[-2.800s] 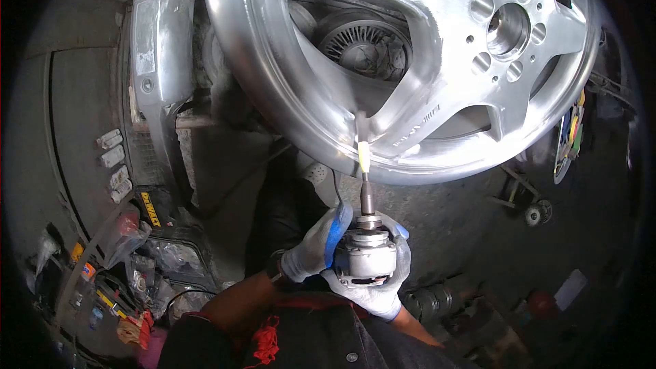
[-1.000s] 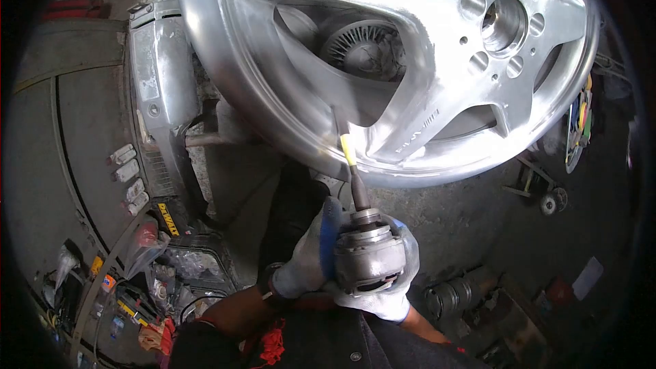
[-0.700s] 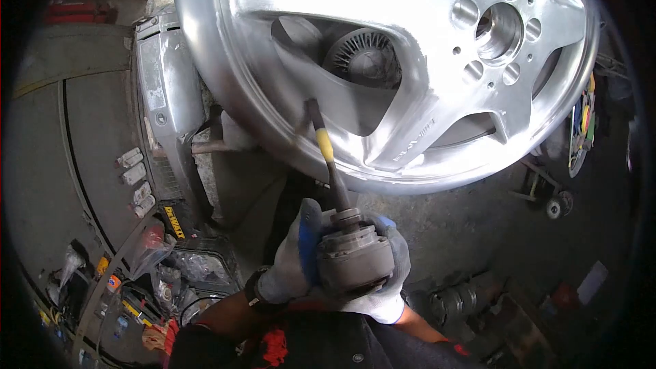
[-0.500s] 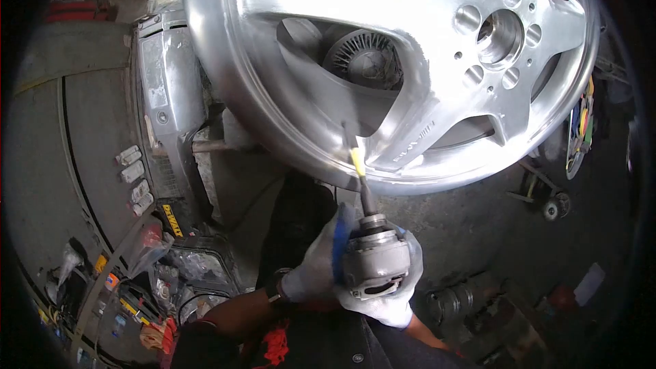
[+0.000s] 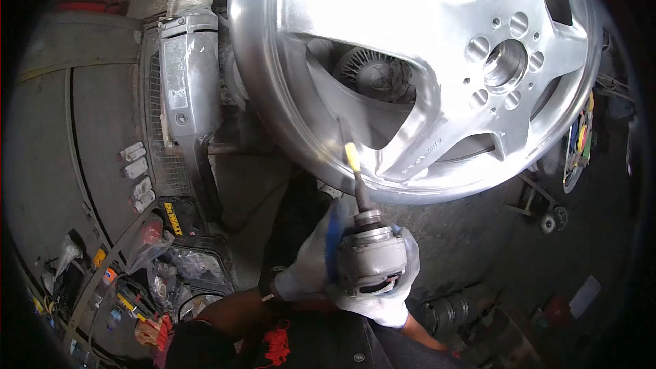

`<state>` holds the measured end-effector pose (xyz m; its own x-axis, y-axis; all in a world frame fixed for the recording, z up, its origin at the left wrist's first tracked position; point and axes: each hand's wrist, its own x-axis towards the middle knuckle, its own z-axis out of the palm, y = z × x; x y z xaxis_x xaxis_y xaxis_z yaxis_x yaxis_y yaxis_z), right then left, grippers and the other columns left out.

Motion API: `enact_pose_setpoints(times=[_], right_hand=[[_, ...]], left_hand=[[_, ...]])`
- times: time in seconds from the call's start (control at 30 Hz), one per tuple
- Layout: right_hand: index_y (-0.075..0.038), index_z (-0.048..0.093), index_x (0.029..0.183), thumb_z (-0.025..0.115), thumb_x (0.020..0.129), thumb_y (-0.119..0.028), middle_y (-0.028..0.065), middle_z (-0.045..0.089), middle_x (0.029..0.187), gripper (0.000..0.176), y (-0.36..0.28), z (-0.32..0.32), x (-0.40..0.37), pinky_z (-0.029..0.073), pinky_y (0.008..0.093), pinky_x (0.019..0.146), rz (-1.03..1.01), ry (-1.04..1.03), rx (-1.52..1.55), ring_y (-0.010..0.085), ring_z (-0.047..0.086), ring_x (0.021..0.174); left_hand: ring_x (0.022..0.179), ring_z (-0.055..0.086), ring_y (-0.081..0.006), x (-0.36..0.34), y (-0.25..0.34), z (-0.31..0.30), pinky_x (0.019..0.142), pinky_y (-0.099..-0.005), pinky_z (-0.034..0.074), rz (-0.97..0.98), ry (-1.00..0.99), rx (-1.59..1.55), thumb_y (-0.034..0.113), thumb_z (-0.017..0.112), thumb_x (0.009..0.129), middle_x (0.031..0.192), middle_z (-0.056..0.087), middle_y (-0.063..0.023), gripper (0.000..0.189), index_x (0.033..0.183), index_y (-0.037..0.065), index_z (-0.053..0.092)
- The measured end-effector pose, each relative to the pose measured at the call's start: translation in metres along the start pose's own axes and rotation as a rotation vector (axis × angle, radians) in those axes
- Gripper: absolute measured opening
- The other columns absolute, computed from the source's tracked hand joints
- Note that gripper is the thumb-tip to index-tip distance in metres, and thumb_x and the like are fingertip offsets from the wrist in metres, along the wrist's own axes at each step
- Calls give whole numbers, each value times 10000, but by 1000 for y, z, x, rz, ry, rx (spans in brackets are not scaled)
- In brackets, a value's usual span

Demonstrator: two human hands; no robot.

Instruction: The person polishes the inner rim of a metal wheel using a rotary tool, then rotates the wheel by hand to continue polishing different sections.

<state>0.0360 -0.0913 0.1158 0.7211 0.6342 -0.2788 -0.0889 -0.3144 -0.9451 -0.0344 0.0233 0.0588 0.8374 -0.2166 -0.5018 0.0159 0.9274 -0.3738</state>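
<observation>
I see one ribbed, cylindrical metal grinder (image 5: 369,260) at 6 o'clock. My two knit-gloved hands, left hand (image 5: 304,270) and right hand (image 5: 391,304), each grip it tightly. Its yellow-banded bit (image 5: 351,157) meets one shiny alloy wheel (image 5: 410,61) at 12 o'clock.

Alloy wheel (image 5: 383,34) blocks above the hands; bare floor (image 5: 471,232) lies open rightward.
</observation>
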Motion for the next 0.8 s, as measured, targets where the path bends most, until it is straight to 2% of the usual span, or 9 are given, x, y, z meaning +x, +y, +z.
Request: enact_pose_setpoints(times=[0.1, 0.17, 0.3, 0.37, 0.47, 0.53, 0.67, 0.73, 0.8], right_hand=[[41, 465, 1403, 986, 607, -172, 180, 653, 1285, 975, 4, 4, -20, 563, 394, 952, 83, 179, 147, 258, 697, 1093], [28, 458, 1392, 987, 613, -152, 179, 657, 1274, 958, 8, 1, -23, 567, 375, 935, -41, 174, -68, 237, 699, 1079], [5, 507, 1371, 975, 608, -184, 143, 684, 1221, 916, -9, -1, -3, 563, 379, 934, 76, 29, -6, 237, 698, 1060], [11, 502, 1397, 967, 617, -187, 135, 689, 1234, 929, -7, 6, -1, 554, 385, 960, 46, 113, 14, 241, 689, 1106], [55, 438, 1456, 1003, 584, -239, 234, 670, 1257, 1081, -5, 3, 6, 580, 397, 903, 51, -51, -119, 280, 721, 1052], [51, 493, 1402, 995, 557, -291, 187, 669, 1228, 1041, 1, 7, 10, 547, 388, 927, 27, 1, -91, 264, 691, 1066], [48, 515, 1377, 992, 522, -379, 157, 639, 1259, 1069, 10, -2, 2, 502, 394, 978, 75, -10, -37, 255, 645, 1127], [44, 487, 1401, 1001, 507, -365, 164, 625, 1282, 1109, 12, -9, -7, 500, 400, 988, 130, -39, -11, 261, 640, 1141], [30, 372, 1471, 1019, 467, -322, 175, 605, 1305, 1245, 14, -15, -17, 503, 435, 1007, 231, -49, 7, 281, 630, 1165]], left_hand=[[1094, 663, -206, 4, -12, 2, 1013, -350, 511, 43, 241, 550, 729, 289, 1031, 1219, 690, -125, 870, 1310, -33, 604], [1103, 655, -181, 8, -22, -17, 1011, -340, 507, 95, 223, 452, 714, 281, 1042, 1209, 691, -115, 848, 1307, -22, 609], [1116, 657, -199, -7, 3, 25, 1012, -339, 508, -17, 189, 475, 712, 259, 1045, 1218, 690, -123, 861, 1332, -26, 599], [1119, 664, -214, -11, 8, 32, 1007, -343, 515, -31, -133, -165, 727, 214, 1039, 1217, 691, -130, 915, 1337, -52, 589], [1062, 693, -232, -20, 25, 42, 966, -359, 547, 41, 57, 244, 789, 208, 998, 1190, 703, -162, 1013, 1343, -91, 571], [1017, 711, -245, -21, 31, 61, 934, -368, 568, 59, 183, 578, 830, 245, 965, 1173, 711, -189, 1062, 1360, -106, 557], [1062, 700, -243, -19, 27, 44, 965, -367, 555, 74, 188, 701, 837, 250, 957, 1213, 698, -199, 1076, 1362, -112, 552], [1085, 670, -184, -12, 14, 27, 981, -337, 535, -1, 22, 383, 689, 318, 1048, 1203, 691, -121, 804, 1342, -9, 588], [1083, 665, -168, -4, 2, 3, 983, -329, 530, -1, 47, 412, 667, 320, 1059, 1202, 690, -109, 779, 1339, -8, 590]])
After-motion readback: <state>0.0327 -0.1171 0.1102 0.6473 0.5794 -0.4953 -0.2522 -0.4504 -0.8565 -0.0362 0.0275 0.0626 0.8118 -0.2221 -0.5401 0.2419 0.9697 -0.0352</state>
